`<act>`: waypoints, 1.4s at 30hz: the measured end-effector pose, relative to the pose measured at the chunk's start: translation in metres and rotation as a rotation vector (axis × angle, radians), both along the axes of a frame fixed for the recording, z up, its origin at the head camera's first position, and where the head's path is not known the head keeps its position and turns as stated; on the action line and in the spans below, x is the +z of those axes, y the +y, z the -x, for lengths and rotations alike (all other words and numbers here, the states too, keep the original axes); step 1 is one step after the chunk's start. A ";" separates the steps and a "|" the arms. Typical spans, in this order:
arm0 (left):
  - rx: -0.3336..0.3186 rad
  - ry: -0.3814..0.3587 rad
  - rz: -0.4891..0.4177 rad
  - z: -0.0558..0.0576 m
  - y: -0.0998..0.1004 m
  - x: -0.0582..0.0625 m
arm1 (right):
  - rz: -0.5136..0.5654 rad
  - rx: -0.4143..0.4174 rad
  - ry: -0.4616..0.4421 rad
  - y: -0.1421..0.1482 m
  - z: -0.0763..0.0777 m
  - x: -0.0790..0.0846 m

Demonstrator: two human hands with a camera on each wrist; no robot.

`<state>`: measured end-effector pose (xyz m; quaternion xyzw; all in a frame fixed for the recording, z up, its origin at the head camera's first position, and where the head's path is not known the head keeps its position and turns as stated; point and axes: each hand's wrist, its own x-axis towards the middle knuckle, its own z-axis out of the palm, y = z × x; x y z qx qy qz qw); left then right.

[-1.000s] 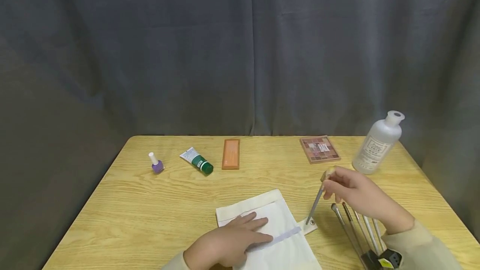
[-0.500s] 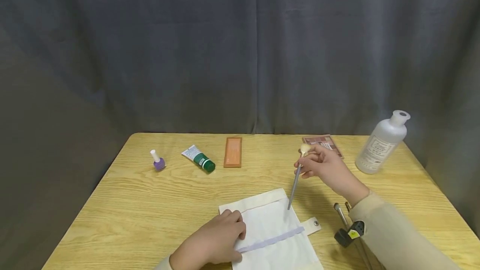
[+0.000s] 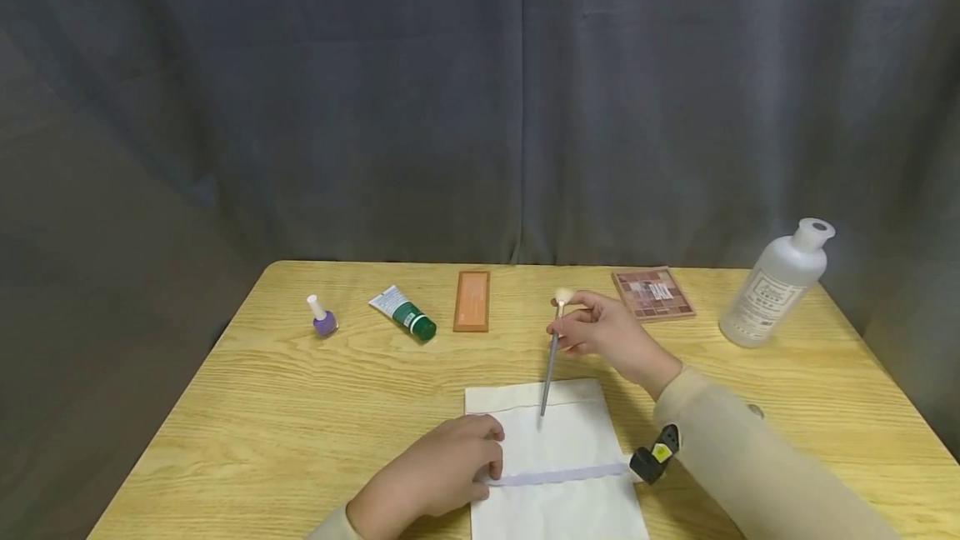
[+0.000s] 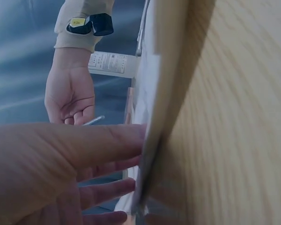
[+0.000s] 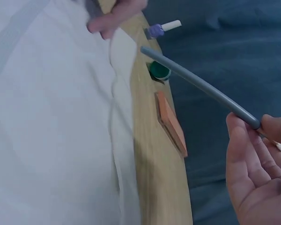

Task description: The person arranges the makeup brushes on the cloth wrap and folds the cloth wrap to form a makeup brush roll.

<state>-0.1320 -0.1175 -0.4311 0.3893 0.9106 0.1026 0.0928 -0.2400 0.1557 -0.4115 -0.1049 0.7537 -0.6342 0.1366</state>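
Observation:
My right hand (image 3: pixel 603 336) pinches a makeup brush (image 3: pixel 551 365) near its pale bristle end. Its grey handle slants down above the upper part of a white fabric pouch (image 3: pixel 551 515); in the right wrist view the handle (image 5: pixel 201 84) hangs clear over the cloth. A lavender strip (image 3: pixel 562 474) crosses the pouch. At the pouch's left edge my left hand (image 3: pixel 438 465) rests with bent fingers. Its thumb (image 4: pixel 117 138) and separate fingertips touch the pouch's edge in the left wrist view.
Along the back of the wooden table (image 3: pixel 300 440) lie a purple nail polish bottle (image 3: pixel 324 322), a green-and-white tube (image 3: pixel 405 315), an orange palette (image 3: pixel 471 302) and a square eyeshadow palette (image 3: pixel 654 293). A translucent bottle (image 3: pixel 772 294) stands at the right. My right sleeve (image 3: pixel 742 440) hides most other brushes.
My right hand has carried the brush leftward from beside the pouch to above it. The left hand's spread fingers have drawn back to the pouch's left edge, and the pouch has turned straighter.

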 end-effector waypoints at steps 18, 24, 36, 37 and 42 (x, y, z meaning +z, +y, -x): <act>0.115 0.016 0.056 -0.002 -0.003 0.004 | 0.010 0.015 -0.080 -0.058 -0.002 -0.018; 0.119 0.007 0.057 -0.002 -0.001 0.003 | 0.021 0.035 -0.078 -0.074 -0.004 -0.024; 0.130 0.002 0.076 -0.005 0.002 0.003 | -0.011 0.058 -0.074 -0.086 -0.017 -0.037; 0.130 0.002 0.075 -0.005 0.002 0.003 | -0.010 0.064 -0.079 -0.086 -0.018 -0.037; 0.129 0.011 0.071 -0.005 0.002 0.002 | 0.008 0.093 -0.098 -0.089 -0.025 -0.038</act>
